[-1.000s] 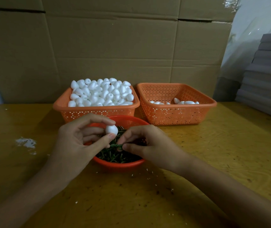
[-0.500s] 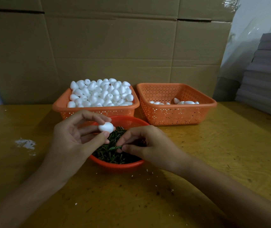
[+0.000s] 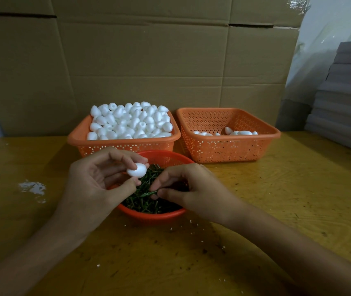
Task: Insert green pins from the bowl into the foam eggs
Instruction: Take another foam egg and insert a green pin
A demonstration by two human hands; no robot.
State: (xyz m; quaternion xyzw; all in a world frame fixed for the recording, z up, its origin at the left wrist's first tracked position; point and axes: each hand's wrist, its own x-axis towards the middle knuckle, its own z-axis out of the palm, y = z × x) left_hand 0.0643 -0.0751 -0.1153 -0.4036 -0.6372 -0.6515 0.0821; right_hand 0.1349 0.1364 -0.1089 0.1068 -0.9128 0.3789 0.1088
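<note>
Egg (image 3: 137,170): white, smooth foam, lying on its side, centre frame over the far half of the bowl (image 3: 159,216).
Left hand (image 3: 93,184) pinches it, index fingertip on top and thumb tip below, other fingers loosely curled behind. The egg sits right at the fingertips with most of its surface exposed.

Pin (image 3: 149,193): thin dark green stem with a rough, barbed look, near horizontal, just below and right of the egg.
Right hand (image 3: 193,189) pinches its right end between thumb and index finger. The free end points left, toward the left thumb. Pin and egg are apart, not touching.

The bowl is round, orange-red and perforated, and sits on the table (image 3: 277,199). It holds a heap of pins (image 3: 146,205), and both hands are over it.

Upper centre: left basket (image 3: 125,146) is heaped with eggs (image 3: 131,121). Right basket (image 3: 223,147) is just beside it, with a few eggs in the bottom.

Hard to make out:
- The held pin blends into the heap under it, so its exact tip and length are unclear.
- The right hand covers the right part of the bowl's inside.
- The right basket's near wall hides most of its contents, so I can't tell whether those eggs carry pins.
- Both forearms are cut off at the bottom edge of the frame.
</note>
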